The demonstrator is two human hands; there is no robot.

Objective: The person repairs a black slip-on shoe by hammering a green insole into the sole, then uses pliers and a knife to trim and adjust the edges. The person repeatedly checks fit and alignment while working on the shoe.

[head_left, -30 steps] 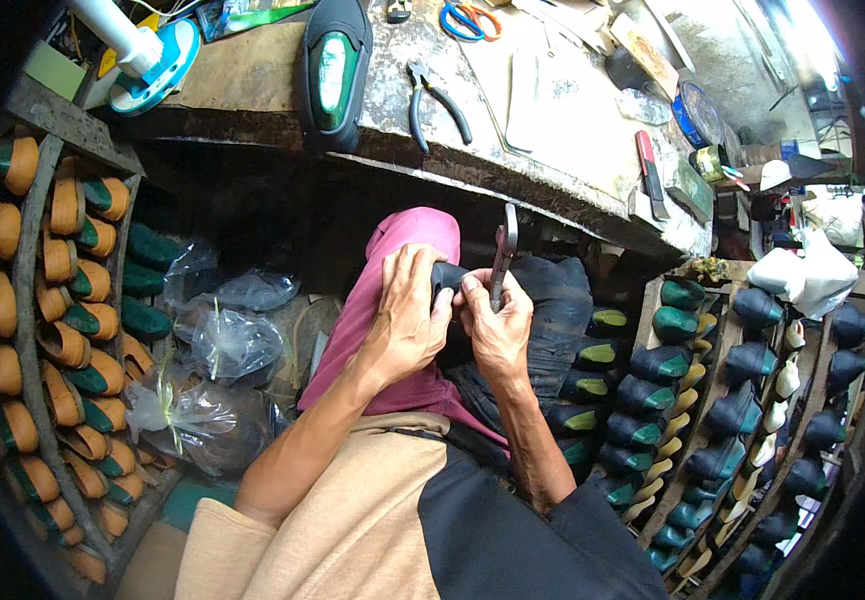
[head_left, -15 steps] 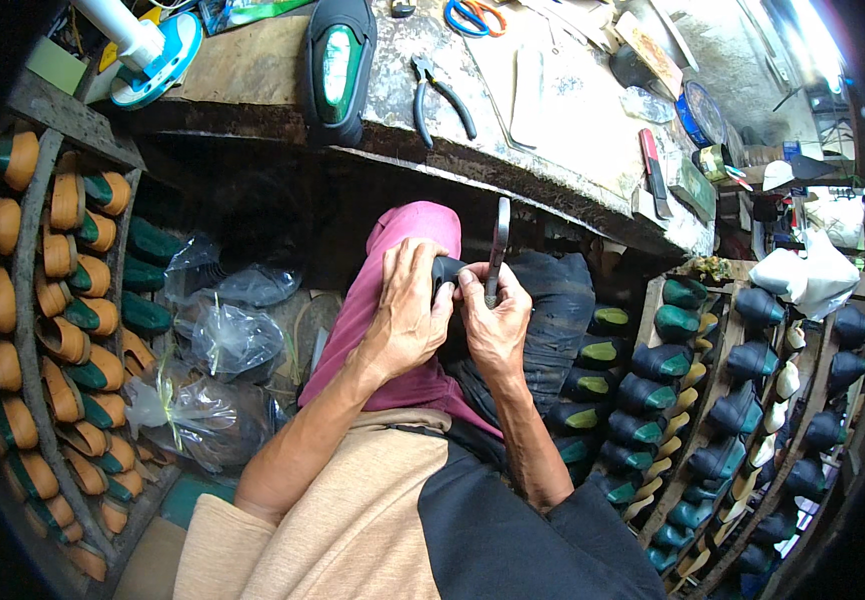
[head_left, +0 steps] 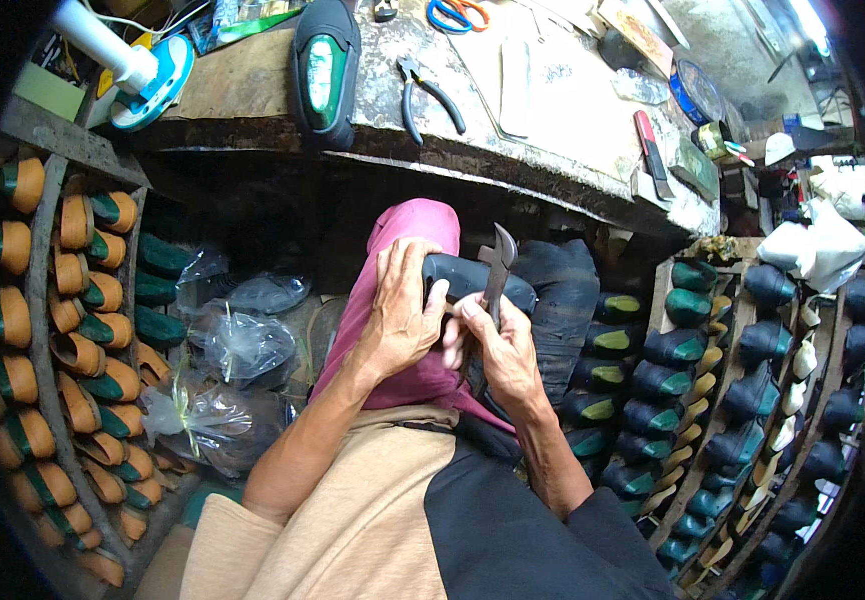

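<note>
Your left hand (head_left: 400,305) grips a dark shoe (head_left: 463,272). Your right hand (head_left: 501,345) grasps a hammer-like tool (head_left: 499,260), its head overlapping the shoe in view; contact is unclear.

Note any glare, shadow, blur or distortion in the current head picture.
Head view: the workbench washes out near-white toward its right; head view: the space beneath it sinks into deep shadow; head view: the right hand shows slightly smeared fingers, while the hammer reads fairly clearly; head view: the wooden rack at left bends along the dark fisheye rim.
</note>
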